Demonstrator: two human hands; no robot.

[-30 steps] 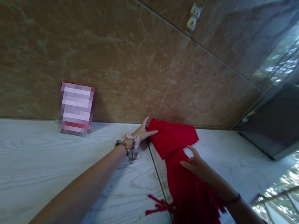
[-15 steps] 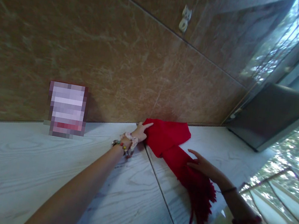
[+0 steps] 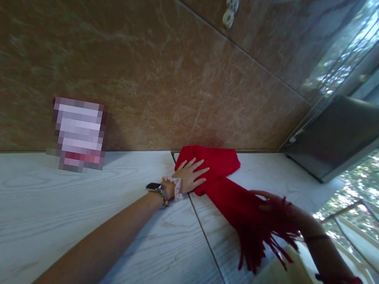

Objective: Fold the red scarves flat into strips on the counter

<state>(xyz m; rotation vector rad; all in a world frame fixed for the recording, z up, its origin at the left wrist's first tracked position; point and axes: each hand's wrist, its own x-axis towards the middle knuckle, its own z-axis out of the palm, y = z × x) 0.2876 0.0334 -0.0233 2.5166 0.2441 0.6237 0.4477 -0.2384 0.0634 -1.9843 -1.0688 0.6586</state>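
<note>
A red scarf (image 3: 221, 182) lies folded on the white wood-grain surface against the wall, with its fringed end stretching toward the right front. My left hand (image 3: 189, 175) rests flat on the folded part, fingers spread. At the scarf's fringed end is my right hand (image 3: 275, 206), its fingers along the far edge of the cloth. Fringe strands drape over this hand and hide part of it, and the cloth appears to be gripped there.
A brown marbled wall (image 3: 156, 82) rises behind the white surface (image 3: 16, 209). A blurred-out upright item (image 3: 79, 130) stands at left by the wall. White cat-shaped hooks (image 3: 230, 9) hang above. A dark grey panel (image 3: 344, 135) and pale railings (image 3: 371, 233) are at right.
My left hand has moved from the scarf's left edge onto its folded part and spread flat. My right hand has shifted right to the fringed end, and the fringe has swung right.
</note>
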